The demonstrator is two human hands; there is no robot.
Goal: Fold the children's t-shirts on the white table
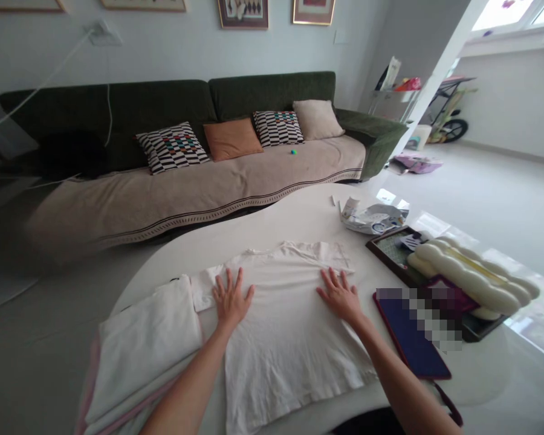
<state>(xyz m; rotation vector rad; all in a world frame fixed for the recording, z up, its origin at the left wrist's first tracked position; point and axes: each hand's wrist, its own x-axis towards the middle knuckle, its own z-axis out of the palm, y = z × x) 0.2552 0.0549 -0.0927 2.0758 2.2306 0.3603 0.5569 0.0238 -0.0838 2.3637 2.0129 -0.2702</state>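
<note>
A white T-shirt [285, 326] lies spread flat on the white table [299, 211], its collar pointing away from me. My left hand [231, 299] rests palm down on the shirt's left shoulder area, fingers stretched out. On the right shoulder area my right hand [340, 296] lies flat as well, fingers apart. Neither hand holds anything.
A stack of folded white and pink cloth [145, 344] sits left of the shirt. To the right are a dark blue tablet case [412, 344], a dark tray [390, 251] with a cream wavy object [471, 275], and crumpled paper [372, 217]. A green sofa [199, 151] with cushions stands behind.
</note>
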